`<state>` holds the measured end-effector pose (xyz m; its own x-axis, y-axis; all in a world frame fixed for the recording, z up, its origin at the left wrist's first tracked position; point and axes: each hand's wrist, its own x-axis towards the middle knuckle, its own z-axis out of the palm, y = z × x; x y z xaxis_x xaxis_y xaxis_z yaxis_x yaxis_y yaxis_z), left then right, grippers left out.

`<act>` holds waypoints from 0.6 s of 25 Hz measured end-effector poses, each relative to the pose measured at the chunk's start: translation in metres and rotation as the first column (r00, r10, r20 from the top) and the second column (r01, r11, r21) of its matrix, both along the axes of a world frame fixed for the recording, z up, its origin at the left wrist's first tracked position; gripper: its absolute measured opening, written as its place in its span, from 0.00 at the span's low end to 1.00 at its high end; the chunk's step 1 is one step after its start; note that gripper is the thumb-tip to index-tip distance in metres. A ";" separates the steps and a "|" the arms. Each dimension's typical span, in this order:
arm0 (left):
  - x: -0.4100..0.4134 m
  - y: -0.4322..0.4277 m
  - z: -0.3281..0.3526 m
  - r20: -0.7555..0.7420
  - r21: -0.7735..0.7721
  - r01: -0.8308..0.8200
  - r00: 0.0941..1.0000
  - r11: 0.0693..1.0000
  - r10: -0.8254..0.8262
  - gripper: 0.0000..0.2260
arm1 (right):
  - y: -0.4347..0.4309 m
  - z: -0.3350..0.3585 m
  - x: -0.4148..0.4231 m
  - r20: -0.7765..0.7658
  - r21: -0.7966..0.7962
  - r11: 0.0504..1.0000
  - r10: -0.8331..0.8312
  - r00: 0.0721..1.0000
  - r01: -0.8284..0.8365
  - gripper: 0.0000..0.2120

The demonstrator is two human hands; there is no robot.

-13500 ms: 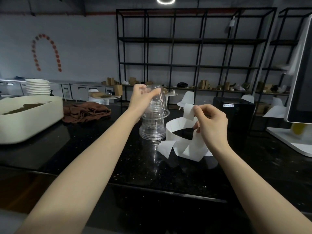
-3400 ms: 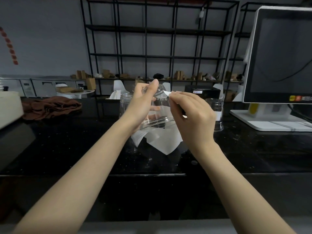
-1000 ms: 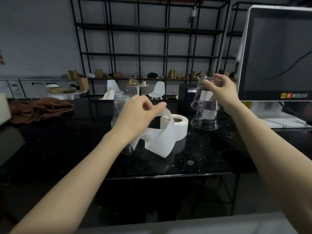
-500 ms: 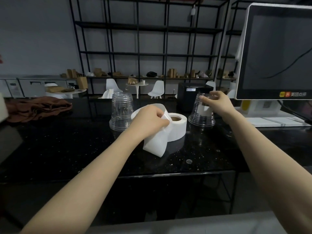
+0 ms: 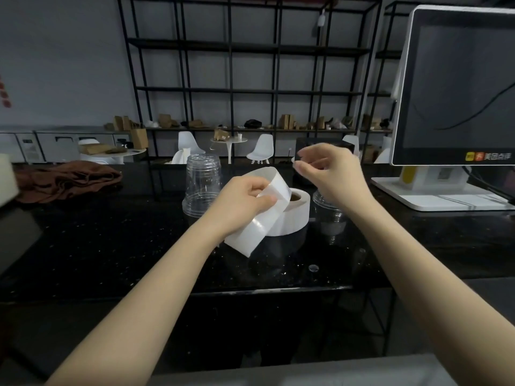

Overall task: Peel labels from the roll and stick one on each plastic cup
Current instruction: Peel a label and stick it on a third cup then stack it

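Note:
A white label roll (image 5: 292,215) lies on the black counter (image 5: 111,246), with a loose strip of backing paper (image 5: 259,224) curling up from it. My left hand (image 5: 242,201) pinches that strip just in front of the roll. A stack of clear plastic cups (image 5: 202,185) stands upside down to the left of the roll. My right hand (image 5: 328,174) hovers above and right of the roll, fingers apart and holding nothing. Behind its wrist, only the rim of the labelled cups (image 5: 320,200) shows on the counter.
A white point-of-sale screen (image 5: 457,87) on its base (image 5: 446,196) fills the right side. A brown cloth (image 5: 64,179) lies at the back left. A black box (image 5: 306,143) sits behind my right hand. The counter's front edge runs just below the roll.
My right hand has set the labelled cup down upside down on the right and let go, moving left toward the strip. My left hand keeps hold of the strip.

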<state>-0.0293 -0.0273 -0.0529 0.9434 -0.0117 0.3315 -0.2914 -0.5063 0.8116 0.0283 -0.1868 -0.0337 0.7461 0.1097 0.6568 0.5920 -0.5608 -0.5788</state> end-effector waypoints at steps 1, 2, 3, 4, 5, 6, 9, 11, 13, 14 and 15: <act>0.000 0.000 -0.001 0.025 0.021 0.004 1.000 1.000 -0.004 0.06 | 0.005 -0.002 -0.009 0.006 -0.003 0.999 0.040 0.999 -0.040 0.10; 0.002 0.000 -0.003 0.049 0.051 0.002 0.999 0.999 -0.004 0.07 | 0.009 -0.005 -0.017 0.013 -0.008 0.997 0.081 0.997 -0.081 0.09; 0.002 -0.001 -0.004 0.069 0.085 -0.003 0.998 0.996 -0.003 0.08 | 0.012 -0.008 -0.023 0.020 -0.014 0.994 0.113 0.993 -0.113 0.08; 0.003 -0.001 -0.006 0.086 0.107 -0.005 0.996 0.994 -0.004 0.08 | 0.015 -0.011 -0.028 0.025 -0.025 0.991 0.129 0.991 -0.128 0.08; 0.003 -0.001 -0.007 0.099 0.119 -0.003 0.995 0.993 -0.009 0.07 | 0.017 -0.014 -0.031 0.024 -0.037 0.991 0.133 0.991 -0.132 0.09; 0.003 -0.002 -0.008 0.110 0.125 0.001 0.994 0.992 -0.015 0.07 | 0.018 -0.017 -0.033 0.017 -0.045 0.991 0.129 0.992 -0.128 0.09; 0.001 -0.004 -0.009 0.139 0.125 -0.013 0.990 0.992 -0.004 0.10 | 0.019 -0.026 -0.034 0.006 -0.040 0.994 0.106 0.994 -0.105 0.10; 0.000 -0.005 -0.010 0.152 0.125 -0.034 0.988 0.992 0.014 0.10 | 0.018 -0.030 -0.035 0.005 -0.046 0.993 0.105 0.994 -0.104 0.07; -0.001 -0.006 -0.012 0.155 0.142 -0.039 0.988 0.989 0.016 0.09 | 0.018 -0.032 -0.036 0.017 -0.097 0.990 0.102 0.995 -0.100 0.06; -0.001 -0.006 -0.012 0.158 0.155 -0.039 0.987 0.987 0.014 0.10 | 0.017 -0.032 -0.037 0.022 -0.125 0.988 0.099 0.995 -0.095 0.06; -0.001 -0.005 -0.013 0.162 0.168 -0.040 0.987 0.985 0.012 0.09 | 0.017 -0.032 -0.038 0.023 -0.144 0.985 0.098 0.995 -0.093 0.07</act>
